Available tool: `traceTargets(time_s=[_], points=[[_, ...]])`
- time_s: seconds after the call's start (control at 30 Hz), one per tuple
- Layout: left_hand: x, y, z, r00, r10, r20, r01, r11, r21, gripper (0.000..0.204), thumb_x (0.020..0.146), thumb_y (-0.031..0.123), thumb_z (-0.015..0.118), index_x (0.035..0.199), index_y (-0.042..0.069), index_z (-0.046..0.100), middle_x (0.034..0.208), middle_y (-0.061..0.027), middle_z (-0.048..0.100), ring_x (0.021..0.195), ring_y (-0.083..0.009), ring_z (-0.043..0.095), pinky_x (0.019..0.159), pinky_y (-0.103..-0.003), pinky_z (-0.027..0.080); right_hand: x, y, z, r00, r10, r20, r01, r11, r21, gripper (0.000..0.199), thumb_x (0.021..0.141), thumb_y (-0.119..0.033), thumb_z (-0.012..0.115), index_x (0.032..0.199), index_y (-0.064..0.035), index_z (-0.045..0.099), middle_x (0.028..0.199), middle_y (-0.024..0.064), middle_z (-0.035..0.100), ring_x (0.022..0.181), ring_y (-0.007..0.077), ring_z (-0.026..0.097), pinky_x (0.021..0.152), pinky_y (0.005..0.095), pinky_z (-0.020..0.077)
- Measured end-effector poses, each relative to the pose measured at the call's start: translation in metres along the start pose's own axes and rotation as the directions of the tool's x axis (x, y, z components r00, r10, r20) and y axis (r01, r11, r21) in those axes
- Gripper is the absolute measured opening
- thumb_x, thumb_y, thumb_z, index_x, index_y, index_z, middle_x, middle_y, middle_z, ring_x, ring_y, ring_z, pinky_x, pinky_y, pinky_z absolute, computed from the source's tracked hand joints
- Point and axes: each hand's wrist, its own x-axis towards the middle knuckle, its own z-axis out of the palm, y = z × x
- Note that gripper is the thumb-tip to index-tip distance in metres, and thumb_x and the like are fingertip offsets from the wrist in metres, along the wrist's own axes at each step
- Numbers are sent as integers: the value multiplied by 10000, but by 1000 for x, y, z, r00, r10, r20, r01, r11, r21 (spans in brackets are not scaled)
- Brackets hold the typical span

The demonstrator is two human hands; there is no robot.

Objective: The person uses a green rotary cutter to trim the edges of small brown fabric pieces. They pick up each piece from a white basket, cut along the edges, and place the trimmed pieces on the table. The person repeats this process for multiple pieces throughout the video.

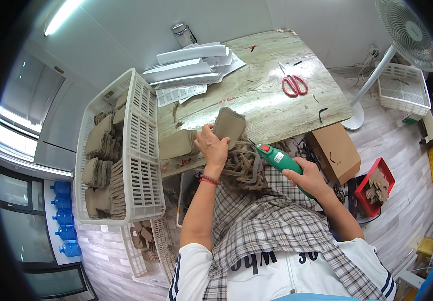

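My left hand point(213, 145) is closed on the near end of a stack of tan, rounded fabric pieces point(230, 124) at the table's front edge. A second tan stack point(179, 143) lies flat just left of that hand. My right hand point(306, 176) is wrapped round a green handheld power tool point(279, 159) with a red button. Its narrow dark tip points toward the left hand's stack, with a small gap between. A tangle of brown trimmed strips point(241, 168) hangs below the stack, over my checked apron point(276, 213).
A white crate point(143, 145) full of tan pieces stands left of the table point(266, 95). Papers point(191, 67) and red-handled scissors point(294, 86) lie on top. On the right are a cardboard box point(334, 150), a red tray of scraps point(390, 175) and a standing fan point(411, 32).
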Motion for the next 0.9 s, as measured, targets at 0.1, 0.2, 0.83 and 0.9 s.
traceTargets(time_s=[0.1, 0.2, 0.83, 0.9], points=[[0, -7, -2, 997, 10, 78, -5, 998, -59, 361, 720, 121, 792, 959, 29, 538, 968, -74, 588, 974, -255, 526, 907, -417, 379, 2, 1, 0, 1000, 1, -9, -1, 1000, -8, 277, 860, -226, 701, 945, 20, 610, 729, 40, 605, 598, 81, 571, 547, 245, 470], [0, -13, 1, 934, -250, 253, 353, 564, -746, 191, 798, 33, 723, 901, 33, 563, 926, -41, 607, 830, -179, 568, 754, -350, 454, 3, -4, 2, 999, -21, -43, 21, 1000, -12, 340, 850, -296, 708, 959, 14, 622, 699, 50, 612, 586, 91, 573, 539, 261, 460], [-10, 69, -16, 844, -382, 377, 161, -490, -857, 386, 870, -62, 613, 1231, 36, 516, 1207, -80, 598, 1101, -232, 586, 976, -389, 493, 8, -39, 25, 988, -76, -133, 82, 996, 44, 373, 856, -289, 712, 1018, 33, 617, 697, 49, 610, 619, 87, 559, 564, 263, 457], [-12, 74, -16, 827, -397, 398, 170, -499, -850, 390, 871, -62, 612, 1234, 44, 517, 1211, -79, 595, 1103, -229, 585, 975, -384, 493, 8, -36, 24, 986, -90, -141, 100, 993, 66, 365, 858, -282, 711, 1020, 31, 616, 690, 43, 606, 605, 83, 555, 552, 259, 453]])
